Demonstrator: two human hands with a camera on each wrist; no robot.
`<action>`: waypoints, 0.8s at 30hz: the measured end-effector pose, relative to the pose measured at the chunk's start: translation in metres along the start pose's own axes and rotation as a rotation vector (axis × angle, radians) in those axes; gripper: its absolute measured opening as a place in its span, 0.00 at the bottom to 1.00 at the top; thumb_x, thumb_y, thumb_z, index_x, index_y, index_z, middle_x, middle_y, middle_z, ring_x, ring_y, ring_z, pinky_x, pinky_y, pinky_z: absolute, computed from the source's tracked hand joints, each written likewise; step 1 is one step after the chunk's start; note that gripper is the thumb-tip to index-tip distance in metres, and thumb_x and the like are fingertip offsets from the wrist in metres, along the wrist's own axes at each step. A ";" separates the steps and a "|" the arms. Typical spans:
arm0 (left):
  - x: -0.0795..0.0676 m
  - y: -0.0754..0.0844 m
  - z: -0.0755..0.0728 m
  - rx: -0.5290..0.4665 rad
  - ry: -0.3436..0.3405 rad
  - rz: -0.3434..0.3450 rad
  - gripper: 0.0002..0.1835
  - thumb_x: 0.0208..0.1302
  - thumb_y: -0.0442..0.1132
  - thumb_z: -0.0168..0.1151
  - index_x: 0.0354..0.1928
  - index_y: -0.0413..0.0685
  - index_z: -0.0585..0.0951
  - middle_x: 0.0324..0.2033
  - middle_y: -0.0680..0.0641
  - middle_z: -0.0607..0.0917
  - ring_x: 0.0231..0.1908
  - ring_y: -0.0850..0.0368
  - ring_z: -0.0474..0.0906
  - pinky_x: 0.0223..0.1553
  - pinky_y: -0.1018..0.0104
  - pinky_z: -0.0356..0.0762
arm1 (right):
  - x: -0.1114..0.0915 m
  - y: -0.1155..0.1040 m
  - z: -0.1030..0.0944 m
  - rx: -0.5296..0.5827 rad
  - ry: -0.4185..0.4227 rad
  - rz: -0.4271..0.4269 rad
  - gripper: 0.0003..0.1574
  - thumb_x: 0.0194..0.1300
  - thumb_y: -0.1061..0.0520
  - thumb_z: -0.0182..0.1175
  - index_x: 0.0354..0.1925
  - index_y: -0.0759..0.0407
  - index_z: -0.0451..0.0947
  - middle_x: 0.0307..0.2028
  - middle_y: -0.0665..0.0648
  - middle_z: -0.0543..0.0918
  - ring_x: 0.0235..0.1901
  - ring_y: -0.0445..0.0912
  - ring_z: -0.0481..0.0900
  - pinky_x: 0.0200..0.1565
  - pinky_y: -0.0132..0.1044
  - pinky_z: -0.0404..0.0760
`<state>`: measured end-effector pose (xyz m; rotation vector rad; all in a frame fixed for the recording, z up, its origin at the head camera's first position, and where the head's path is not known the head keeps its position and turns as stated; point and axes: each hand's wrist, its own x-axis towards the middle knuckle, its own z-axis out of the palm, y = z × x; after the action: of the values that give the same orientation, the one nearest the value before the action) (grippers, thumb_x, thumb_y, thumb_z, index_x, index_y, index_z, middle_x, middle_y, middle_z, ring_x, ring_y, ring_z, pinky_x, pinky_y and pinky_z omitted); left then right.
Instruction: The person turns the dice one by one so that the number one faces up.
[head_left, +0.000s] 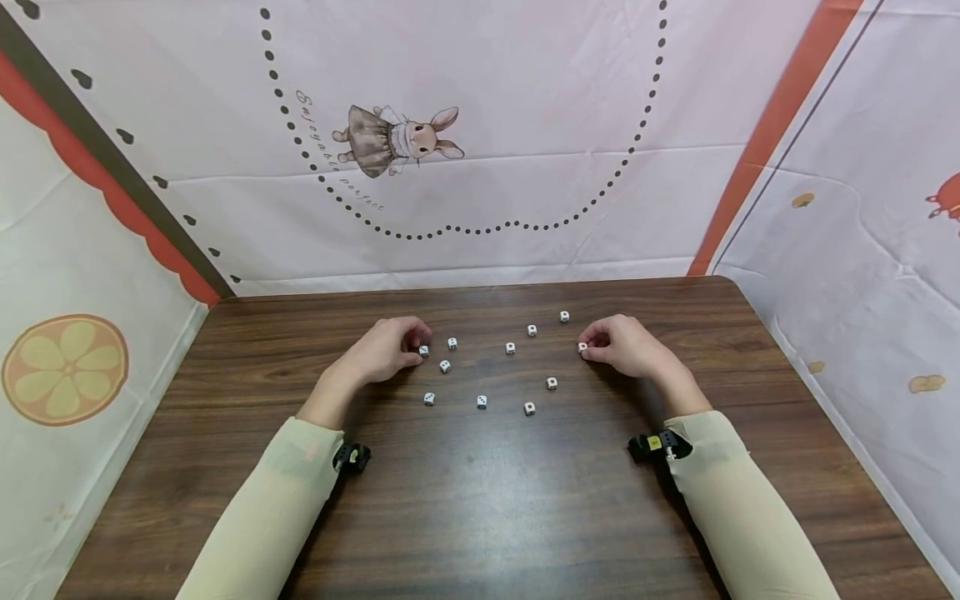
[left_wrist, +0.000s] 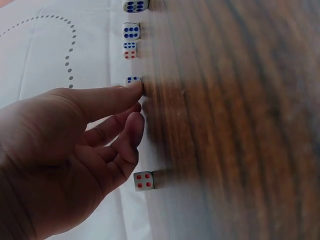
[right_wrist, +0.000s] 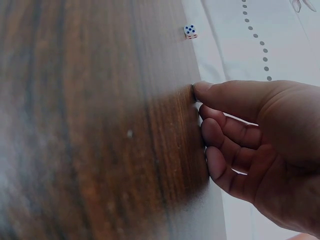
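My left hand (head_left: 384,348) is at the left of the dice group, low over the wooden table. Its thumb and index fingertip pinch a small white die (head_left: 423,351); in the left wrist view the thumb partly covers that die (left_wrist: 133,79). A die with four red dots (left_wrist: 144,181) lies below those fingers in the same view. At the right, my right hand (head_left: 628,343) pinches another white die (head_left: 582,347) between thumb and index finger. The right wrist view hides this die behind the thumb (right_wrist: 225,95). A blue-dotted die (right_wrist: 190,31) sits beyond it.
Several loose dice lie between the hands, among them a die (head_left: 510,348) in the middle and a die (head_left: 564,317) farthest back. Others are nearer, such as a die (head_left: 482,402). The brown table (head_left: 465,517) ends at a printed white cloth (head_left: 525,100).
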<state>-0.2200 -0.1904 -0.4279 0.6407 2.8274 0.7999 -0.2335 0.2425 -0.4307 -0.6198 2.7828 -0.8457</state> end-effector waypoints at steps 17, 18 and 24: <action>0.000 0.001 0.002 0.006 -0.035 0.006 0.09 0.71 0.30 0.68 0.49 0.47 0.89 0.37 0.50 0.86 0.39 0.55 0.78 0.46 0.55 0.76 | -0.001 -0.002 0.000 -0.001 0.002 0.009 0.06 0.70 0.60 0.71 0.45 0.60 0.89 0.35 0.50 0.88 0.37 0.45 0.81 0.43 0.44 0.79; 0.000 0.000 0.002 0.003 -0.031 0.000 0.08 0.72 0.31 0.68 0.49 0.48 0.89 0.36 0.51 0.85 0.39 0.55 0.78 0.46 0.55 0.75 | -0.002 -0.002 0.000 0.000 0.002 0.010 0.06 0.70 0.60 0.71 0.45 0.60 0.89 0.36 0.50 0.88 0.37 0.45 0.81 0.43 0.44 0.79; -0.001 -0.001 0.001 -0.011 0.001 -0.018 0.06 0.73 0.33 0.68 0.48 0.48 0.87 0.35 0.51 0.84 0.38 0.55 0.77 0.44 0.56 0.74 | -0.002 -0.002 -0.001 -0.001 0.001 -0.001 0.06 0.70 0.60 0.71 0.45 0.60 0.89 0.35 0.50 0.88 0.36 0.45 0.81 0.43 0.44 0.79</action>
<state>-0.2195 -0.1914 -0.4290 0.6130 2.8236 0.8121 -0.2315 0.2422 -0.4290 -0.6213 2.7845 -0.8448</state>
